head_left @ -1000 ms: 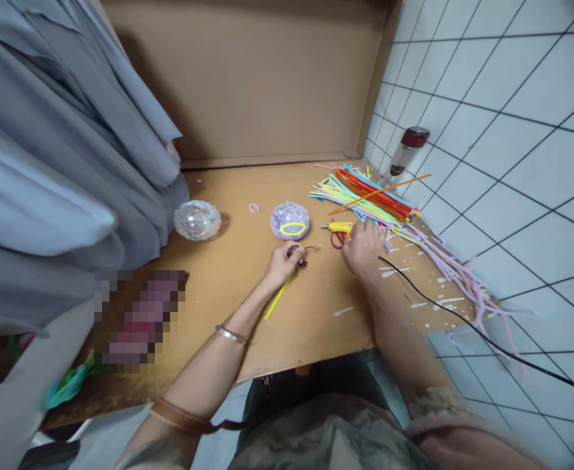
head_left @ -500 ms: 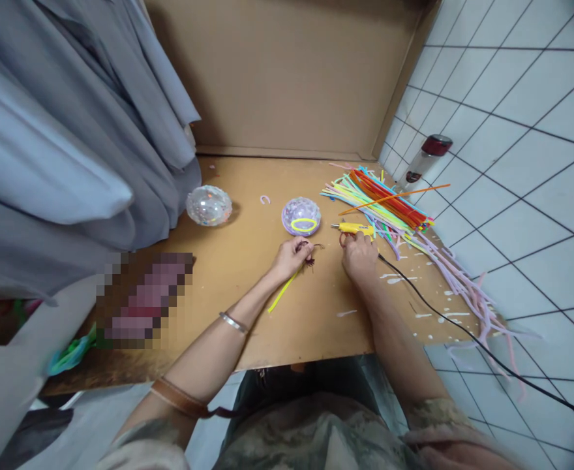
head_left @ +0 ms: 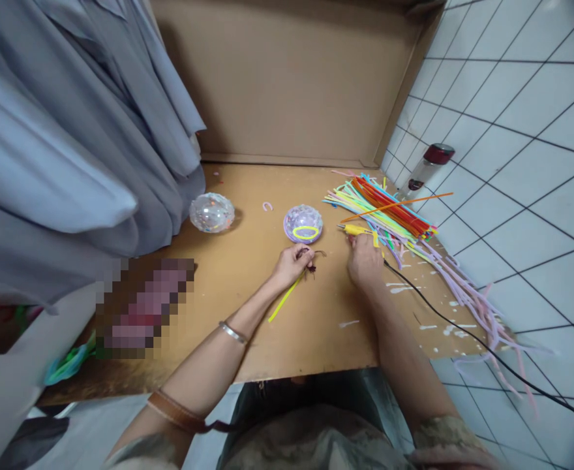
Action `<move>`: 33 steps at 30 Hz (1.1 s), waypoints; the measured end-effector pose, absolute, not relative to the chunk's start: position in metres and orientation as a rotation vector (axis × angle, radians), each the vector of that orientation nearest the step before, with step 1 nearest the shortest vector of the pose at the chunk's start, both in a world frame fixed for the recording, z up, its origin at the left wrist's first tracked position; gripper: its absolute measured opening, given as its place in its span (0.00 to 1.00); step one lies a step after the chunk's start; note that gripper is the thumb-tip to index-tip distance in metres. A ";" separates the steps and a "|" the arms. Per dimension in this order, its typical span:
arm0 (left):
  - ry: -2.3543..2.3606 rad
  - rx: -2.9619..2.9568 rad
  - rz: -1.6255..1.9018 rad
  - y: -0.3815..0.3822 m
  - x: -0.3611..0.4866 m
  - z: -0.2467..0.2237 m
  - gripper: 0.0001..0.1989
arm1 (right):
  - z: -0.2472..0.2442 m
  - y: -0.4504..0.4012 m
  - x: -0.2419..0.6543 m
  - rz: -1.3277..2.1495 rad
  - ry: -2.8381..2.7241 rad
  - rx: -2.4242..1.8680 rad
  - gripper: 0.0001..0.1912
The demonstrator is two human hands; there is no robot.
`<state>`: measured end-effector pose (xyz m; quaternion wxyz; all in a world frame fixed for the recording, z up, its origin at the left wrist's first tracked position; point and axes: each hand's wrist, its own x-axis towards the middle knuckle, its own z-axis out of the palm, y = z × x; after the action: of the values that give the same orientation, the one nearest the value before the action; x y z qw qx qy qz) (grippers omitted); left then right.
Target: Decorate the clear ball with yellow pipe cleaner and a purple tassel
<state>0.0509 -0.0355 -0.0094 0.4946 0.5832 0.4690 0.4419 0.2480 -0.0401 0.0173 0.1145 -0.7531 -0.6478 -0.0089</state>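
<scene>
My left hand point(head_left: 293, 266) is pinched around a small dark, stringy piece point(head_left: 311, 267) above the table. A yellow pipe cleaner point(head_left: 285, 300) slants down-left from below that hand. Just beyond it sits a clear bowl-like dome point(head_left: 303, 219) with a purple rim and a yellow loop point(head_left: 305, 232) on its near side. My right hand point(head_left: 365, 261) is closed at the yellow glue gun point(head_left: 360, 230), whose nozzle points left; the fingers partly hide its handle.
A second clear dome point(head_left: 212, 213) stands at the left by a grey curtain point(head_left: 135, 130). Colourful pipe cleaners point(head_left: 389, 209) lie at the right, near a bottle point(head_left: 426, 171). A black cord point(head_left: 434, 312) trails right. A small pink curl point(head_left: 267, 206) lies between the domes.
My right hand has shifted slightly at the glue gun, and its fingers now curl round the handle. The whole view has moved a little; my left hand keeps its pinch.
</scene>
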 end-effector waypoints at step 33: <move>1.072 1.211 1.138 -0.028 0.050 -0.015 0.20 | 0.013 -0.017 0.269 1.028 -0.602 -0.971 0.06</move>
<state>0.0497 -0.0282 -0.0145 0.5496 0.5117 0.4528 0.4808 0.2686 -0.0168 0.0126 0.7191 -0.4390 -0.2725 0.4647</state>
